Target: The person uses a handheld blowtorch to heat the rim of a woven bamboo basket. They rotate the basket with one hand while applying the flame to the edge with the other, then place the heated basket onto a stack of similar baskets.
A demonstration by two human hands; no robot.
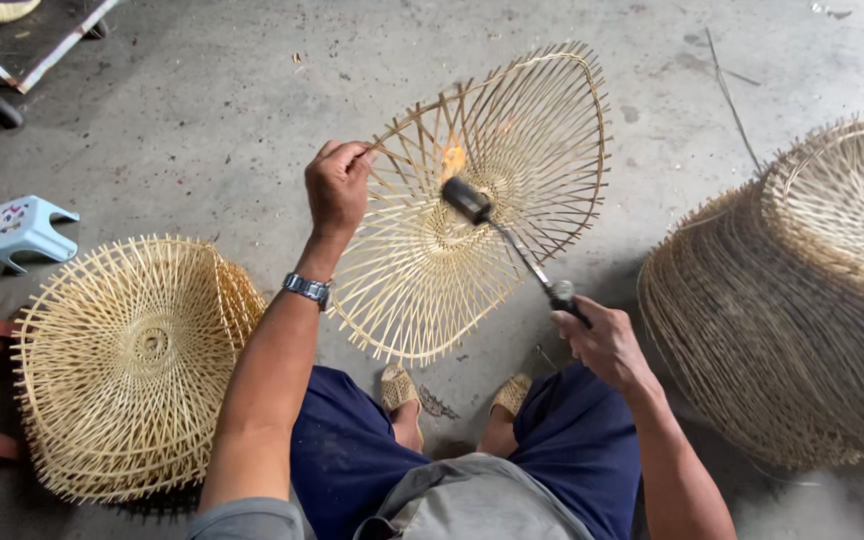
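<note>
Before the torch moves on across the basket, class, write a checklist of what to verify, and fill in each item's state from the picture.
1. Left hand grips the basket rim: ok.
2. Right hand holds the torch by its handle end: ok.
3. Flame burns at the weave, apart from the left hand: ok.
4. Feet in sandals lie below the basket, away from the flame: ok.
5. Basket stacks, left and right, stand clear of the flame: ok.
6. Whether the weave is scorched: cannot tell.

A stack of woven frames (127, 365) lies left of the person, another stack (802, 300) right.
</note>
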